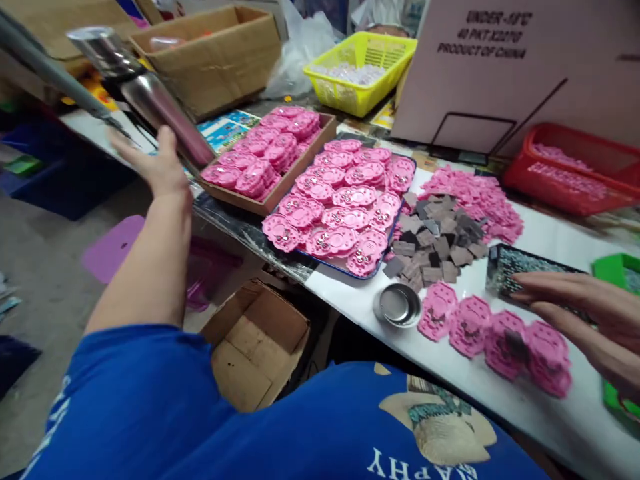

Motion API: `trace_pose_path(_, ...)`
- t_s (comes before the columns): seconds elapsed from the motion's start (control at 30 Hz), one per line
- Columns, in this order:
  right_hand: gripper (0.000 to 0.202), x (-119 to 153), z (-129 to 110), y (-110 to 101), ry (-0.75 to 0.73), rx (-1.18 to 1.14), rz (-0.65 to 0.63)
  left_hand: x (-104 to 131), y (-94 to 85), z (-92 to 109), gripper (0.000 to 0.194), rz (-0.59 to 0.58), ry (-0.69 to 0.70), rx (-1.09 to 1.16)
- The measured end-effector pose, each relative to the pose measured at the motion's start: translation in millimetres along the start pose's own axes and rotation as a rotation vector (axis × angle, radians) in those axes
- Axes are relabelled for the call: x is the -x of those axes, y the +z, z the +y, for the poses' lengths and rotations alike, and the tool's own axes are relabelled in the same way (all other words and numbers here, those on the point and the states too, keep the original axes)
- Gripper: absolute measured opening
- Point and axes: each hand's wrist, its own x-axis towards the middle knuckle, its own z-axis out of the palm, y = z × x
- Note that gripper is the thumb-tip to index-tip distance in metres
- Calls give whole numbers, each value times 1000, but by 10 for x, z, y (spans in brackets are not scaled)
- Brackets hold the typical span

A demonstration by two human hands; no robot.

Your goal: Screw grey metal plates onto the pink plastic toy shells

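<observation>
My left hand (163,167) is raised at the left, fingers spread, next to a tilted steel flask (160,110). The tapered end of a grey rod-like tool (75,87) is close to its fingertips; whether they touch, I cannot tell. My right hand (595,317) is at the right edge, fingers stretched out over a black tray of small metal screws (510,263). Below it, several pink ornate plastic plates (470,323) form a row on the white table. A blurred dark piece (517,343) shows over one plate. A round metal tin (399,305) sits at the row's left end.
Pink plates fill a blue-rimmed tray (345,270) and a cardboard box (280,200). Grey squares (440,240) lie beside loose pink parts (480,193). Yellow (365,100), red (550,193) and green (613,270) baskets stand around. Below is an open carton (250,353).
</observation>
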Motion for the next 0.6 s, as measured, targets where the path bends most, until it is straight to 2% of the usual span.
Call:
trace_pose_path(0.03,29,50,-40,-38,-9,-1,2,238,-70,155,83,121,-37,-39)
trace_pose_path(0.07,29,102,-83,-67,-19,-6,13,541,-150,348,82,165,28,-42)
trace_pose_path(0.1,28,154,-129,-87,-25,-17,30,902,-237,571,77,148,160,1)
trace_pose_path(0.13,27,204,-174,-100,-28,-31,39,1306,-325,814,69,76,290,87)
trace_pose_path(0.17,25,254,-215,-107,-33,-45,47,1731,-406,1062,61,-28,371,179)
trace_pose_path(0.2,24,301,-248,-109,-40,-56,50,2152,-473,1301,59,-201,398,232)
trace_pose_path(0.23,23,346,-272,-107,-50,-65,55,2549,-521,1517,60,-344,395,266)
trace_pose_path(0.3,22,434,-284,-101,-62,-85,58,3198,-553,1850,73,-697,281,242)
trace_pose_path(0.33,22,478,-274,-98,-67,-97,54,3434,-541,1959,81,-774,277,254)
trace_pose_path(0.37,22,521,-254,-97,-70,-109,48,3611,-518,2032,89,-825,267,251)
trace_pose_path(0.43,24,610,-198,-98,-87,-121,36,3819,-459,2100,99,-831,254,248)
trace_pose_path(0.6,23,823,-69,-119,-158,-127,27,3951,-350,2111,102,-787,200,182)
